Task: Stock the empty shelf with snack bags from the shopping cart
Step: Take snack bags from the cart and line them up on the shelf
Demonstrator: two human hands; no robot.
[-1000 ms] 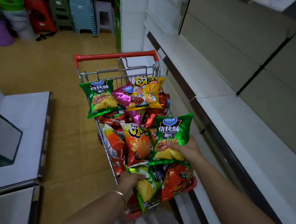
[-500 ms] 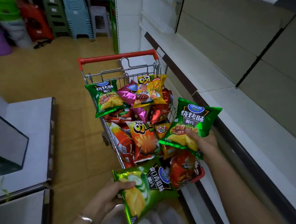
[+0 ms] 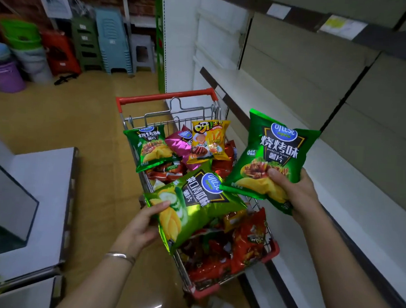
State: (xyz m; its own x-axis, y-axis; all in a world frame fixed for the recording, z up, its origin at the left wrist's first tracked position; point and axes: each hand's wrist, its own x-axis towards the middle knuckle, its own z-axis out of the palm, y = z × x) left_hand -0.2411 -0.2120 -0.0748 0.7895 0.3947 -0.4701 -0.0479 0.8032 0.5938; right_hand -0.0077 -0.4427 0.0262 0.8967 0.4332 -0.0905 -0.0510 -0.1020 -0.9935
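Observation:
A wire shopping cart (image 3: 167, 97) with a red handle stands in front of me, piled with snack bags in green, red, yellow and pink. My right hand (image 3: 296, 196) grips a dark green barbecue chip bag (image 3: 274, 157) by its lower edge, held upright above the cart's right side, close to the bare white shelf (image 3: 350, 197). My left hand (image 3: 141, 226) holds a light green cucumber chip bag (image 3: 194, 205) by its bottom corner, tilted over the cart's near half.
More bare shelves (image 3: 307, 65) rise on the right, with a dark price rail along the edge. A white counter (image 3: 42, 192) with a dark box sits at the left. Stacked plastic stools (image 3: 114, 40) and buckets (image 3: 6, 75) line the far wall across the tan floor.
Both bags have come up out of the cart. The right hand moved its barbecue bag up and right toward the shelf; the left hand lifted the cucumber bag higher.

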